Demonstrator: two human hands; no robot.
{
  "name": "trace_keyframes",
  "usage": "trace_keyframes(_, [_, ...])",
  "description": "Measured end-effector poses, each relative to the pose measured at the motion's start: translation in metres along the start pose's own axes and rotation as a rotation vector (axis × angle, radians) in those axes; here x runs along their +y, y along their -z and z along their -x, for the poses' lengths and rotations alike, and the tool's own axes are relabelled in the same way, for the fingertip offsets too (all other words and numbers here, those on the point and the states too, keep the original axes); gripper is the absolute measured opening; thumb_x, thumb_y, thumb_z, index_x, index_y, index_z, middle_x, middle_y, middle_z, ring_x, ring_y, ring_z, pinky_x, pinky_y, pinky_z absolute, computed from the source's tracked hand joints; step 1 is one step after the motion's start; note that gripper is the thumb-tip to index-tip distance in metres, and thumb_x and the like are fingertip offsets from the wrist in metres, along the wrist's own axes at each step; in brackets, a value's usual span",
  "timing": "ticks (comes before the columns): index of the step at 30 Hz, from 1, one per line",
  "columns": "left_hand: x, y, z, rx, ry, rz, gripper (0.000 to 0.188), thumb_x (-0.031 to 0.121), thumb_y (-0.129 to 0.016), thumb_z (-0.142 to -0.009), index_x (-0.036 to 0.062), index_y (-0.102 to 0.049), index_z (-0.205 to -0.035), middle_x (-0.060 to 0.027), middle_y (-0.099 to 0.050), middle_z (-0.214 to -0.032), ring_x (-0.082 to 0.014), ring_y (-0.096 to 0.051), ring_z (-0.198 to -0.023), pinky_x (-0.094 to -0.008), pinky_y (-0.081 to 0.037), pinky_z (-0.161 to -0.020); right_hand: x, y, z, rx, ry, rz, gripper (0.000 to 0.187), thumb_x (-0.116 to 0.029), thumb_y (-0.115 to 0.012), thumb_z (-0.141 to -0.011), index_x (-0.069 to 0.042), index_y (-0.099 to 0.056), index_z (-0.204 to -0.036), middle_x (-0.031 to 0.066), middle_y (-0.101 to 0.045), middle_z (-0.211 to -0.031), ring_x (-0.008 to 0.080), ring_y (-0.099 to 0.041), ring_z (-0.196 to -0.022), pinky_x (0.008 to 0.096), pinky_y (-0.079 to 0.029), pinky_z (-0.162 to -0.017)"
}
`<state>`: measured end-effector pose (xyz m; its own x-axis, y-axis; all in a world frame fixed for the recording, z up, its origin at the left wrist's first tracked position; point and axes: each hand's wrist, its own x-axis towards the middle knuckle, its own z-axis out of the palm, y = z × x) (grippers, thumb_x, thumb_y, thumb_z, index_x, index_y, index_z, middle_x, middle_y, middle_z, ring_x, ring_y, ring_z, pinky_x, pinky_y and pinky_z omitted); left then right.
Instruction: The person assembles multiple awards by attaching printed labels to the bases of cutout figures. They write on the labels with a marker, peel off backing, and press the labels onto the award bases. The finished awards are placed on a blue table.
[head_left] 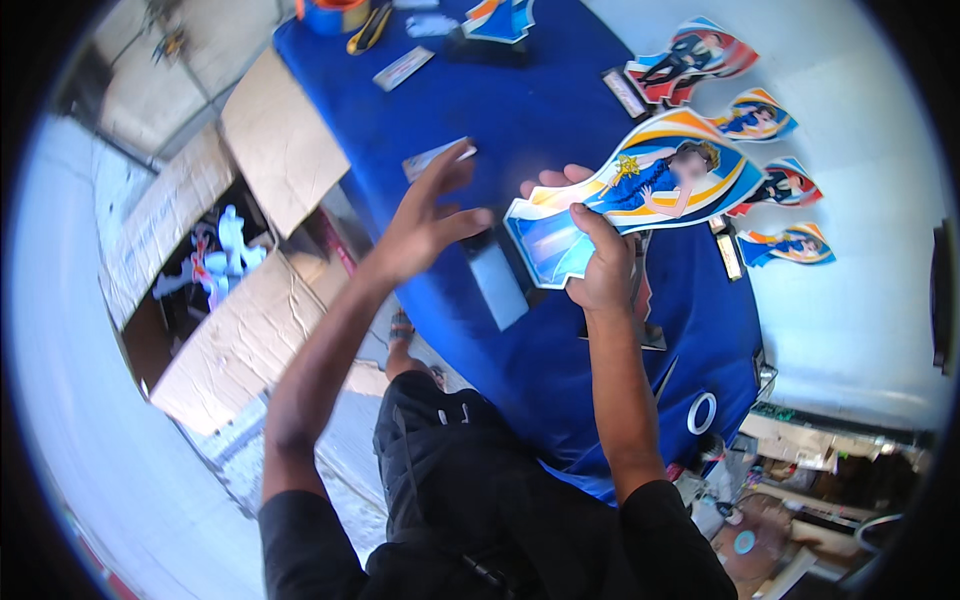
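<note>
My right hand (602,265) grips a flat, curvy-edged cutout plaque (640,185) by its wide lower end, thumb across the printed front. The plaque is blue, orange and white, with a printed figure in a blue dress. To its left, my left hand (428,222) is raised with thumb and fingers apart, holding nothing. A small pale strip (437,160) lies by its fingertips, partly covered by them. Below the hand, a light rectangular plate on a dark base (497,285) rests on the blue cloth. Part of another cutout (643,290) shows behind my right wrist.
A blue cloth covers the table (560,95). Several finished-looking cutouts (785,190) stand along its right side. A white ring of tape (702,413) lies near its right corner. A utility knife (370,30) lies far left. An open cardboard box (215,325) with cutouts stands left.
</note>
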<state>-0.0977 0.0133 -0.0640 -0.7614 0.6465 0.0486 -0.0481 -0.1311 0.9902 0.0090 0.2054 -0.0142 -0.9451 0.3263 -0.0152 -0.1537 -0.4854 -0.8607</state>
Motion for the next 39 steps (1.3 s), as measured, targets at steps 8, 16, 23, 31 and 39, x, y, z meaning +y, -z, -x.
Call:
trace_keyframes(8, [0.01,-0.037,0.011,0.017,0.115,0.523,0.095,0.032,-0.081,-0.082,0.0072,-0.028,-0.156,-0.0112,-0.051,-0.138,-0.0196,-0.055,-0.119,-0.0351,-0.046,-0.1,-0.034,-0.004,-0.022,0.046,-0.002,-0.128,0.05,-0.007,-0.06,-0.091,0.004,-0.05,-0.138,0.0259,-0.063,-0.128,0.0426,-0.063,-0.12,0.0547,-0.049,-0.106])
trace_keyframes(16, [0.003,-0.025,-0.014,-0.009,0.134,0.565,0.078,0.016,-0.083,-0.082,0.0064,-0.041,-0.146,-0.0106,-0.05,-0.134,-0.0221,-0.055,-0.122,-0.0356,-0.046,-0.103,-0.044,0.003,-0.051,0.058,-0.006,-0.003,0.046,-0.005,-0.067,-0.091,0.007,-0.054,-0.134,0.0268,-0.067,-0.12,0.0335,-0.068,-0.113,0.0436,-0.055,-0.1])
trace_keyframes(23, [0.0,0.032,-0.043,0.244,-0.219,-1.108,0.053,0.02,-0.072,-0.09,-0.0009,-0.055,-0.136,-0.0191,-0.054,-0.13,-0.0373,-0.053,-0.121,-0.0472,-0.046,-0.096,-0.034,0.016,-0.061,0.065,-0.065,0.401,0.043,-0.002,-0.075,-0.087,0.005,-0.062,-0.127,0.021,-0.07,-0.122,0.0318,-0.067,-0.116,0.0414,-0.05,-0.106])
trace_keyframes(31, [-0.016,0.034,-0.068,0.029,-0.189,-1.202,0.028,0.008,-0.074,-0.077,0.0057,-0.069,-0.104,-0.0117,-0.063,-0.114,-0.0346,-0.059,-0.104,-0.0477,-0.049,-0.087,-0.016,0.027,-0.067,0.137,-0.164,0.395,0.055,-0.003,-0.081,-0.077,0.002,-0.054,-0.125,0.0098,-0.066,-0.111,0.0168,-0.066,-0.101,0.0305,-0.054,-0.088])
trace_keyframes(39, [-0.011,0.045,-0.068,0.034,0.026,-1.047,0.049,0.004,-0.076,-0.076,-0.0037,-0.063,-0.123,-0.0229,-0.063,-0.112,-0.0422,-0.065,-0.104,-0.0484,-0.053,-0.088,0.02,0.044,-0.043,0.352,-0.289,0.925,0.058,-0.014,-0.089,-0.071,0.003,-0.058,-0.117,0.0156,-0.072,-0.106,0.0214,-0.072,-0.096,0.0312,-0.056,-0.09])
